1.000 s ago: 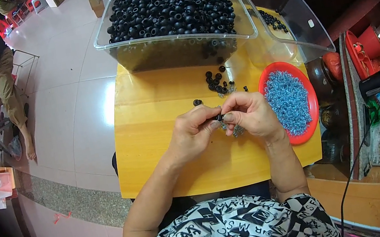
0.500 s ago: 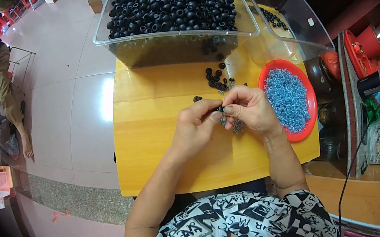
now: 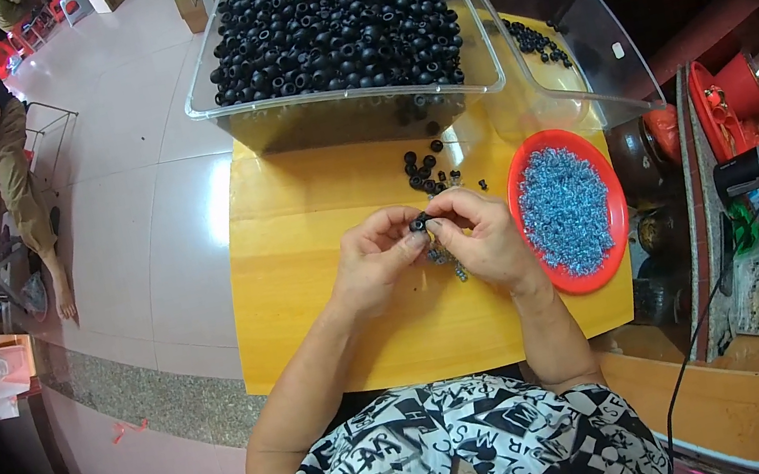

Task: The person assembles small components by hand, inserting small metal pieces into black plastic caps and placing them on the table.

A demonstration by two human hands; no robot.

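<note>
Above the yellow tabletop my two hands meet, fingertips nearly touching. My left hand pinches a small black hollow ball-shaped piece between thumb and forefinger, its round opening showing. My right hand is closed in a pinch against the piece's right side; anything else in its fingertips is too small to make out. Just beyond the hands lies a loose group of the same black pieces. Small clear-blue bits lie on the table, partly hidden under my right hand. A red plate heaped with blue translucent bits stands beside my right hand.
A big clear plastic bin full of black pieces stands at the table's far side. Another clear bin with a few black pieces is right of it. A shelf with a black device and cable borders the right. A person sits at far left.
Both hands have shifted slightly left with the black piece, which now shows its opening. A black piece formerly seen left of the fingers is no longer visible there. The view has tilted slightly.
</note>
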